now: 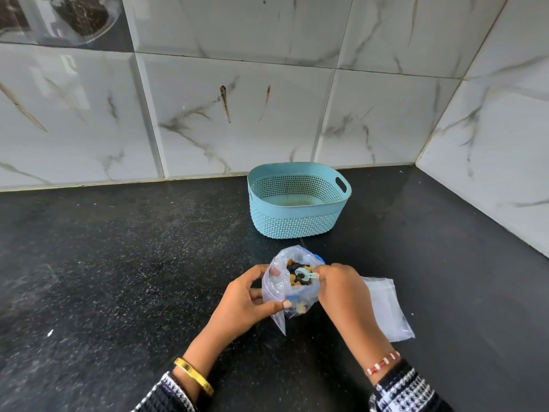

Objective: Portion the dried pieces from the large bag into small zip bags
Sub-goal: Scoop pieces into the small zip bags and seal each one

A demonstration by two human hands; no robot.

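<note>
Now left hand [243, 298] pinches small zip bag [274, 295] near basket [297, 212]; right hand [338, 288] grips scoop [304, 275] above bag mouth

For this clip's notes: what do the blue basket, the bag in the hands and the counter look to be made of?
Blue basket: moulded plastic, matte, judging by its uniform perforated weave pattern and cut-out handle. Bag: thin clear plastic film, crinkled and see-through to the dried pieces. Counter: probably polished black granite or similar stone, speckled with a soft sheen.
</note>
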